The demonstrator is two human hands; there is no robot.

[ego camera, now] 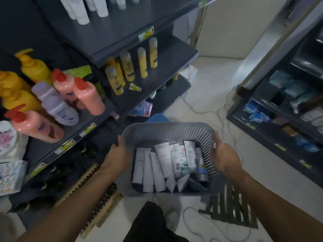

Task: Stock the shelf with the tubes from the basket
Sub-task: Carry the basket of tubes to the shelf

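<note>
I hold a grey slotted plastic basket (167, 131) in front of me above the tiled floor. My left hand (118, 151) grips its left rim and my right hand (224, 154) grips its right rim. Inside lie several tubes (163, 159), mostly white, some with green or blue print, leaning side by side with caps down. The dark grey shelf unit (122, 41) stands to my left, with white tubes (82, 9) standing on its top visible shelf.
Lower shelves carry yellow bottles (129, 67), pink bottles with red caps (89, 96), lilac bottles and orange pump bottles. A second dark shelf unit (279, 109) with packets stands at the right. Cables (218, 110) trail over the floor; a slatted mat (230, 210) lies below the basket.
</note>
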